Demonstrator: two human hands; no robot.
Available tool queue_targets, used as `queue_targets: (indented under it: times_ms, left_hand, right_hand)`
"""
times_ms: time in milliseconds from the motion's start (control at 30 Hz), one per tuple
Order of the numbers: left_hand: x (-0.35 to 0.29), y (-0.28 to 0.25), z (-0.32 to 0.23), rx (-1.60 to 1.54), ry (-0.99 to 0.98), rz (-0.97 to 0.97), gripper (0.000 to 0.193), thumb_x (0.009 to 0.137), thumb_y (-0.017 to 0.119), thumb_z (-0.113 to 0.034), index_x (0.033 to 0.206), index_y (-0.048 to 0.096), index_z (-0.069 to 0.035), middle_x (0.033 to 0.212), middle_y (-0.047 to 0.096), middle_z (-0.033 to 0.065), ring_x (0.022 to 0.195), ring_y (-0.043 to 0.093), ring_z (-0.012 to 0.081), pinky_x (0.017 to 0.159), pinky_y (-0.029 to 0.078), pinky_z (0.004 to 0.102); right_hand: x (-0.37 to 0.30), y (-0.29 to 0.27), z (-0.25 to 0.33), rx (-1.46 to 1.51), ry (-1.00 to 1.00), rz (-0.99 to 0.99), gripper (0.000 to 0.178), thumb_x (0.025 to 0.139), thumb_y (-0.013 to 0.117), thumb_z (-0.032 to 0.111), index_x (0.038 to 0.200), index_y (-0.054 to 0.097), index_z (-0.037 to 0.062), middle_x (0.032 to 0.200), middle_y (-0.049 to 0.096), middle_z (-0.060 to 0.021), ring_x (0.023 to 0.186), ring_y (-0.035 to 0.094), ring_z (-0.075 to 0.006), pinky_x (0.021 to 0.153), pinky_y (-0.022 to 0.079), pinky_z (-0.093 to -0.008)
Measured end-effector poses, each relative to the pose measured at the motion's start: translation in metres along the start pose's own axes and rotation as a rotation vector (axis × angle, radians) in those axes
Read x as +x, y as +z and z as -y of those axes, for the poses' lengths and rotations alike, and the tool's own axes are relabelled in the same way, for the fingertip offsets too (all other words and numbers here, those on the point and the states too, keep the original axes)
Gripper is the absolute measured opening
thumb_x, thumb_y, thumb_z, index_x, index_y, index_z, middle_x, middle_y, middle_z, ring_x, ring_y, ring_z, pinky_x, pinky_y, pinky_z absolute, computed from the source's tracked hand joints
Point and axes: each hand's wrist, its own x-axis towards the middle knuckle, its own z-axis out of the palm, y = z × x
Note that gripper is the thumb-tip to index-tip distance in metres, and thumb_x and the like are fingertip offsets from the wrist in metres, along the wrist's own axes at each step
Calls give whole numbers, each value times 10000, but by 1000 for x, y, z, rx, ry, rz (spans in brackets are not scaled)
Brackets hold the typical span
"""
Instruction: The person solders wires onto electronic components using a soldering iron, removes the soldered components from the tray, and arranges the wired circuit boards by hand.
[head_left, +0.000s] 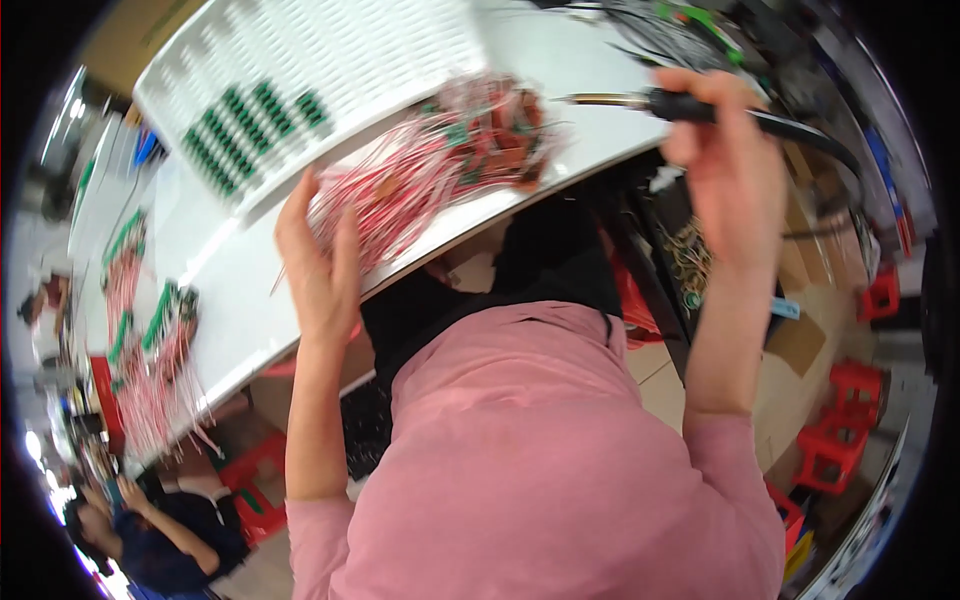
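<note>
My right hand (735, 165) is raised over the table's right part, its fingers closed round the black handle of a soldering iron (680, 105). The iron's metal tip points left, and a black cable trails from its other end. A heap of red and white wires (385, 190) lies along the near table edge, with small brown and green boards (500, 140) at its right end. Beside the left end of that heap is my left hand (320, 265), thumb and fingers apart. Blur hides whether its fingertips touch any wires.
Behind the wires stands a white ribbed plastic tray (400, 50) with rows of green circuit boards (225, 140). More wired green boards (160, 320) lie on the white table (250, 310) at left. Dark cables (660, 40) crowd the far right. Another person (160, 540) sits at lower left; red stools (840, 425) stand at right.
</note>
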Motion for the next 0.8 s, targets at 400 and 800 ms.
queue_targets:
  times_ms: [400, 800]
  left_hand:
    - [-23, -21, 63, -8, 160, -298, 406, 752, 561, -134, 1119, 448, 1, 1007, 498, 174, 975, 442, 328, 862, 335, 388]
    - [-81, -37, 49, 201, 111, -769, 228, 719, 505, -138, 944, 535, -122, 827, 504, -3, 947, 459, 167, 874, 330, 338]
  right_hand:
    - [13, 42, -25, 161, 168, 192, 280, 912, 348, 238, 1024, 509, 38, 1160, 468, -165, 637, 367, -100, 632, 323, -230]
    - [-7, 106, 8, 149, 7, 330, 266, 896, 398, 258, 970, 538, 44, 1179, 462, -109, 656, 357, -113, 648, 306, -244]
